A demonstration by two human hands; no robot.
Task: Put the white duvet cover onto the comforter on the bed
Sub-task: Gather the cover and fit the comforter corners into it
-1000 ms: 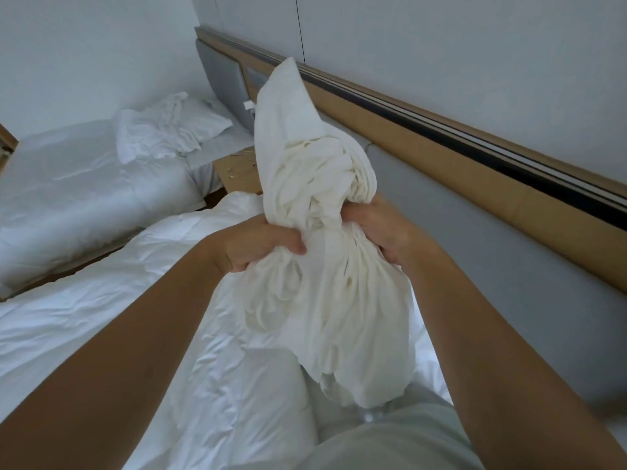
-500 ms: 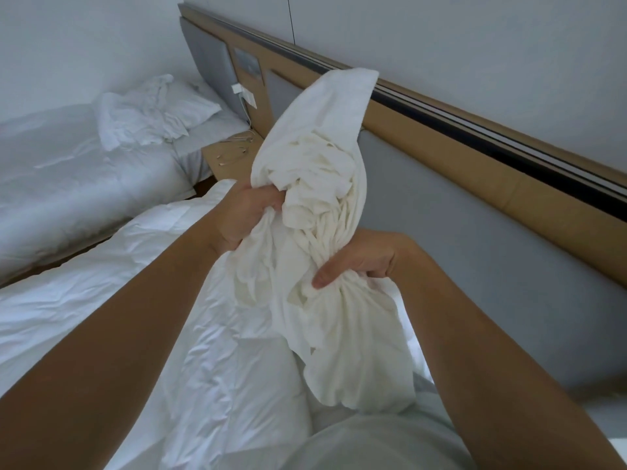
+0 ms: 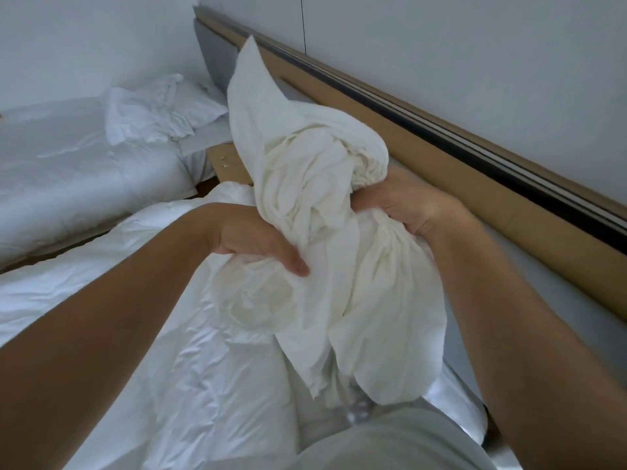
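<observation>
The white duvet cover [image 3: 322, 205] is bunched into a thick, crumpled bundle held up in front of me, one end sticking up and the rest hanging down. My left hand [image 3: 258, 239] grips the bundle from the left, thumb across the cloth. My right hand [image 3: 410, 201] grips it from the right, slightly higher, its fingers buried in the folds. Below the bundle lies the white comforter [image 3: 169, 334], wrinkled and spread over the bed.
A grey padded headboard [image 3: 543, 300] with a wooden rail [image 3: 475, 171] runs along the wall on the right. A second bed [image 3: 68, 171] with a crumpled pillow [image 3: 159, 110] stands at the left. A wooden nightstand [image 3: 227, 164] sits between the beds.
My left hand moved down and my right hand moved up along the bundle, both regripping. The cover's top end now points straighter up.
</observation>
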